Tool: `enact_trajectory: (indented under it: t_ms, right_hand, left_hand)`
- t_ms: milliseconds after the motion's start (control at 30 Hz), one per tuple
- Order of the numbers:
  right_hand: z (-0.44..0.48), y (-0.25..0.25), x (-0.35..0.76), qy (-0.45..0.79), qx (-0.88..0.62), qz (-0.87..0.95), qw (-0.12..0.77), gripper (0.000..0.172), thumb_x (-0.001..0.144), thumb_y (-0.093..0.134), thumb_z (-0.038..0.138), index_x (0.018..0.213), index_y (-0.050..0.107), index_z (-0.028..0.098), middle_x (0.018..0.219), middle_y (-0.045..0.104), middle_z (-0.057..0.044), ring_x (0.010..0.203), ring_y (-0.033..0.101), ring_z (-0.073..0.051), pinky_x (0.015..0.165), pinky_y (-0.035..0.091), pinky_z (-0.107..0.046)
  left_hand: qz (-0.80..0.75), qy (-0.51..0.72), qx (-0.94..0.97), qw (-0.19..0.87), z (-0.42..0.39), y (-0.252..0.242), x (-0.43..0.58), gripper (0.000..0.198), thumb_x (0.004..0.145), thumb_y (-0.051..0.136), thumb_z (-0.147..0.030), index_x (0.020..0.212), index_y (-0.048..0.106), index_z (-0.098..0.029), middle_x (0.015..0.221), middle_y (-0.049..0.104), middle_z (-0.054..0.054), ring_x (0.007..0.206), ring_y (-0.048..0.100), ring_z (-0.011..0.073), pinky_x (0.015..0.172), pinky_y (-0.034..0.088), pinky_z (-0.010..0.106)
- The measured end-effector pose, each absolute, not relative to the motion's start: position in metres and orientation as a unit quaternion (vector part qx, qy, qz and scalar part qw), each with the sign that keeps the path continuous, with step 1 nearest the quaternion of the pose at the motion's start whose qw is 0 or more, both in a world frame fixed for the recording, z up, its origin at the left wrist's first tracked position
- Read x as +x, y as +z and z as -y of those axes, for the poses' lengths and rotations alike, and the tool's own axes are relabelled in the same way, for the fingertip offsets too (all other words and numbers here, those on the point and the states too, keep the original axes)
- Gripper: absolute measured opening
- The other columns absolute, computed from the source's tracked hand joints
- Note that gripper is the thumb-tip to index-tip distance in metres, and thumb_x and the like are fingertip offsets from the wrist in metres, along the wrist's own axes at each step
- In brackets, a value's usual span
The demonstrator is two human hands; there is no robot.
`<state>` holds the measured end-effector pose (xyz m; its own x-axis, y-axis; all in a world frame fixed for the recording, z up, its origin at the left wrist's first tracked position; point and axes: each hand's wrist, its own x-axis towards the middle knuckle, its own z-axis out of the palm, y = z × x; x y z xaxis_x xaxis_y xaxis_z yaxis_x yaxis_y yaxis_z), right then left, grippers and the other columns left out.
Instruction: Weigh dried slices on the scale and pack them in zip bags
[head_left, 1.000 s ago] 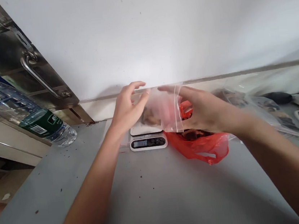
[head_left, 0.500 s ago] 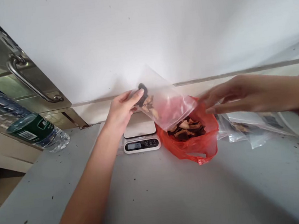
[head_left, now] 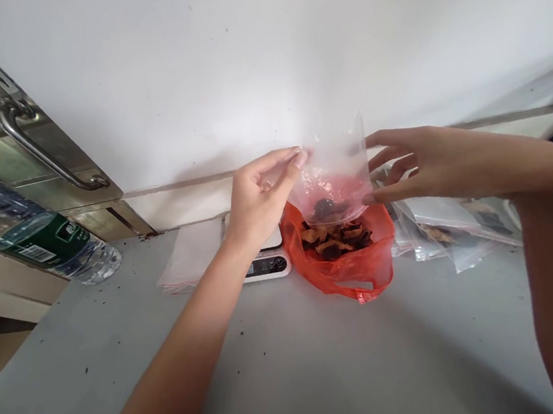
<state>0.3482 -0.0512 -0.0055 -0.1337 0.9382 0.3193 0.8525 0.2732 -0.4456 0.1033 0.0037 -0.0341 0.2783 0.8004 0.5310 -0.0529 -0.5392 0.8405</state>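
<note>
My left hand [head_left: 269,188] is closed in a pinch on the left edge of a clear plastic bag [head_left: 338,152]. The bag hangs upright above the red plastic bag [head_left: 335,277], with dark pieces low inside it. At its right edge is my right hand [head_left: 412,163], fingers apart and slightly curved; some fingertips are behind the film, and I cannot tell whether they touch it. Brown dried slices [head_left: 334,243] lie in the open red bag. A white digital scale [head_left: 276,267] stands left of it, partly covered by my left hand and wrist.
Flat clear bags [head_left: 191,251] are stacked left of the scale. Several filled clear bags [head_left: 440,227] lie to the right of the red bag. A large water bottle [head_left: 59,240] leans at the left, near a metal door handle [head_left: 48,151]. Behind the grey table [head_left: 298,379] rises a white wall.
My left hand has moved right with the clear bag, from over the scale to over the red bag. The bag has swung from slanted to upright, and its pieces now lie at the bottom.
</note>
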Motion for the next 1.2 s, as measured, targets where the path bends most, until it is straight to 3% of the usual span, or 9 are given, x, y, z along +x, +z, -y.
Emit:
enact_trajectory:
  t_ms: [133, 333, 433, 567, 700, 800, 933, 1067, 1200]
  right_hand:
    - [0.055, 0.008, 0.34, 0.179, -0.603, 0.753, 0.195, 0.035, 0.082, 0.077, 0.048, 0.11, 0.084, 0.028, 0.091, 0.083, -0.006, 0.071, 0.075, -0.026, 0.058, 0.058, -0.036]
    - [0.056, 0.015, 0.327, 0.164, -0.651, 0.714, 0.196, 0.017, 0.08, 0.08, 0.035, 0.093, 0.085, 0.026, 0.077, 0.079, -0.002, 0.066, 0.068, -0.02, 0.06, 0.05, -0.033]
    - [0.058, 0.016, 0.318, 0.186, -0.656, 0.686, 0.254, 0.012, 0.076, 0.077, 0.033, 0.075, 0.081, 0.022, 0.071, 0.076, -0.002, 0.063, 0.06, -0.017, 0.063, 0.046, -0.034]
    - [0.059, 0.013, 0.307, 0.293, -0.591, 0.633, 0.405, 0.018, 0.072, 0.076, 0.038, 0.071, 0.076, 0.02, 0.071, 0.073, -0.004, 0.063, 0.057, -0.016, 0.062, 0.044, -0.035]
    - [0.056, 0.005, 0.295, 0.373, -0.557, 0.611, 0.421, 0.026, 0.067, 0.085, 0.038, 0.064, 0.065, 0.021, 0.057, 0.062, 0.001, 0.057, 0.055, -0.014, 0.058, 0.042, -0.032]
    - [0.053, 0.001, 0.281, 0.373, -0.563, 0.59, 0.444, 0.033, 0.067, 0.089, 0.037, 0.064, 0.061, 0.021, 0.056, 0.056, 0.005, 0.055, 0.05, -0.01, 0.055, 0.04, -0.03]
    - [0.05, -0.001, 0.261, 0.433, -0.566, 0.557, 0.426, 0.037, 0.063, 0.095, 0.042, 0.075, 0.067, 0.022, 0.059, 0.063, 0.003, 0.055, 0.057, -0.013, 0.054, 0.043, -0.03]
    - [0.049, -0.004, 0.25, 0.438, -0.561, 0.568, 0.415, 0.041, 0.058, 0.096, 0.045, 0.062, 0.064, 0.021, 0.053, 0.057, 0.004, 0.049, 0.052, -0.012, 0.047, 0.039, -0.029]
    - [0.047, -0.011, 0.239, 0.316, -0.594, 0.609, 0.421, 0.031, 0.07, 0.088, 0.044, 0.065, 0.07, 0.019, 0.059, 0.063, -0.001, 0.055, 0.055, -0.015, 0.052, 0.042, -0.031]
  left_hand:
    - [-0.25, 0.547, 0.714, 0.36, 0.003, -0.023, 0.097, 0.011, 0.098, 0.076, -0.029, 0.096, 0.086, -0.026, 0.111, 0.085, 0.0, 0.12, 0.076, 0.0266, 0.112, 0.058, 0.043]
    - [-0.27, 0.555, 0.71, 0.339, 0.002, -0.014, 0.089, 0.012, 0.099, 0.074, -0.032, 0.1, 0.085, -0.029, 0.115, 0.083, -0.003, 0.129, 0.071, 0.029, 0.108, 0.06, 0.047]
    - [-0.298, 0.56, 0.677, 0.372, -0.005, -0.012, 0.081, 0.013, 0.101, 0.072, -0.032, 0.102, 0.084, -0.027, 0.112, 0.081, 0.0, 0.126, 0.072, 0.0278, 0.1, 0.062, 0.043]
    - [-0.35, 0.539, 0.647, 0.41, -0.017, -0.009, 0.06, 0.015, 0.102, 0.071, -0.037, 0.101, 0.079, -0.025, 0.086, 0.075, 0.001, 0.092, 0.077, 0.0193, 0.079, 0.06, 0.03]
    - [-0.373, 0.488, 0.695, 0.375, -0.024, -0.016, 0.043, 0.031, 0.1, 0.071, -0.046, 0.08, 0.07, -0.022, 0.06, 0.057, -0.004, 0.056, 0.058, 0.0113, 0.058, 0.048, 0.025]
    - [-0.39, 0.476, 0.724, 0.312, -0.028, -0.025, 0.038, 0.05, 0.099, 0.07, -0.049, 0.059, 0.053, -0.022, 0.051, 0.044, -0.005, 0.047, 0.042, 0.0103, 0.052, 0.038, 0.027]
    - [-0.401, 0.507, 0.708, 0.286, -0.033, -0.031, 0.027, 0.058, 0.094, 0.069, -0.063, 0.056, 0.045, -0.025, 0.048, 0.036, -0.005, 0.044, 0.034, 0.0117, 0.048, 0.033, 0.03]
    - [-0.393, 0.416, 0.758, 0.314, -0.039, -0.027, 0.0, 0.061, 0.083, 0.075, -0.073, 0.055, 0.052, -0.024, 0.048, 0.044, -0.003, 0.045, 0.041, 0.0115, 0.048, 0.039, 0.028]
    - [-0.435, 0.292, 0.776, 0.35, -0.046, -0.024, -0.038, 0.057, 0.082, 0.072, -0.077, 0.068, 0.072, -0.022, 0.064, 0.068, 0.005, 0.056, 0.062, 0.0162, 0.057, 0.051, 0.027]
